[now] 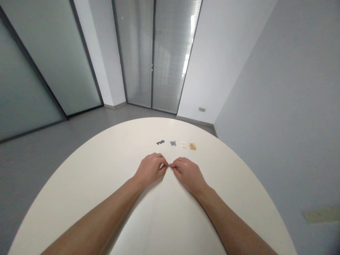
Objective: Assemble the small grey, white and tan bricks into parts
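My left hand (152,168) and my right hand (188,173) rest low over the middle of the white round table (87,198), fingertips almost meeting. Thumb and fingers of each are pinched together. A tiny dark bit shows between the two pinches, too small to name, and most of it is hidden by the fingers. Just beyond the hands lies a row of small piles: black pieces (160,142), grey pieces (173,143), white pieces (183,145) and tan pieces (192,146). They look like little plastic building parts. Neither hand touches these piles.
The table's curved far edge (154,118) lies past the piles. Beyond it are grey floor (87,124), glass panels with blinds (170,53) and a frosted glass partition (58,53). A plain wall (287,117) stands close on the right.
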Motion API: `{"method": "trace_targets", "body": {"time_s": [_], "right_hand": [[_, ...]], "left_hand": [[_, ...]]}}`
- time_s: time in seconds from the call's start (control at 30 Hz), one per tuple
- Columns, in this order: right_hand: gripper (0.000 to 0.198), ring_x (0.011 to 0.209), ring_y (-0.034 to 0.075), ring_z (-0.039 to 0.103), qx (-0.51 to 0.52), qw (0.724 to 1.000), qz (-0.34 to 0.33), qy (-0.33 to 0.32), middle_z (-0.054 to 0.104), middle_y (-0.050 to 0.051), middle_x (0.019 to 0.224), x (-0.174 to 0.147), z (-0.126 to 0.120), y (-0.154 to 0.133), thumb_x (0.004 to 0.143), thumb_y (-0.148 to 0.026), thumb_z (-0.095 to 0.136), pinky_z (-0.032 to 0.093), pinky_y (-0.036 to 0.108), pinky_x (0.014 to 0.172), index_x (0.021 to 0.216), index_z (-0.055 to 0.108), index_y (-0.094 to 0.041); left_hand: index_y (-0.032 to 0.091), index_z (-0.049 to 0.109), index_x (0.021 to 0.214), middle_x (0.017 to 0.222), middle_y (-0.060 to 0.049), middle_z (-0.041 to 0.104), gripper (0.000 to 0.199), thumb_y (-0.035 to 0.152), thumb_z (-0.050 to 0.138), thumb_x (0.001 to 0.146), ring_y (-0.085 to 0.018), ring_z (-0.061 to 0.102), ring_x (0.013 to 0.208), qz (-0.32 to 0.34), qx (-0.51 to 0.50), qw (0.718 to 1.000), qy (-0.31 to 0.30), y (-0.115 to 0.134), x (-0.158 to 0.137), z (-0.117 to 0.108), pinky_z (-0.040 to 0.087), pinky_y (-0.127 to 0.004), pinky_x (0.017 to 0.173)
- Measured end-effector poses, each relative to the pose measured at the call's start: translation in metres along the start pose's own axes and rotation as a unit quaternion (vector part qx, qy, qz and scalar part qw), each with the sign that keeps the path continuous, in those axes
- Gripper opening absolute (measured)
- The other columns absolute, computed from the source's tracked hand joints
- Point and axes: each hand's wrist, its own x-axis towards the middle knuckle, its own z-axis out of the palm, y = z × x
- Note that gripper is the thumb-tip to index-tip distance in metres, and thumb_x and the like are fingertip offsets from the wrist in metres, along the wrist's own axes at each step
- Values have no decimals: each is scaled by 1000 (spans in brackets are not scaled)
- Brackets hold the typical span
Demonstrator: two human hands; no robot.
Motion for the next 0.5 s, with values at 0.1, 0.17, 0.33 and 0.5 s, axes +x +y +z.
{"method": "trace_targets", "body": {"time_s": [0.1,0.17,0.33,0.5], "right_hand": [[19,97,17,66,3,1000,-2,6,75,1,100,0,2,2,94,-18,57,49,28,84,98,74,-25],[19,96,17,66,6,1000,3,9,75,1,99,-1,4,3,95,-18,57,49,28,83,97,74,-25],[20,96,17,66,7,1000,1,8,75,1,100,0,3,1,95,-17,56,49,29,84,98,74,-25],[21,97,18,66,-7,1000,5,-2,75,2,100,0,0,-1,93,-15,56,50,29,84,96,76,-24]], "left_hand": [[26,77,89,95,-1,74,19,20,59,86,-19,64,90,-29,-27,999,-3,-1,0,-1,49,-31,79],[27,78,90,96,-1,74,18,22,61,86,-19,64,91,-49,-40,998,-5,-1,0,-2,49,-31,78],[27,78,90,95,-1,74,18,22,61,87,-19,64,90,-43,-32,999,-1,-1,0,-3,49,-32,80],[26,78,88,95,-1,72,17,20,63,86,-19,63,91,-19,-32,999,15,-5,0,1,48,-32,81]]}}
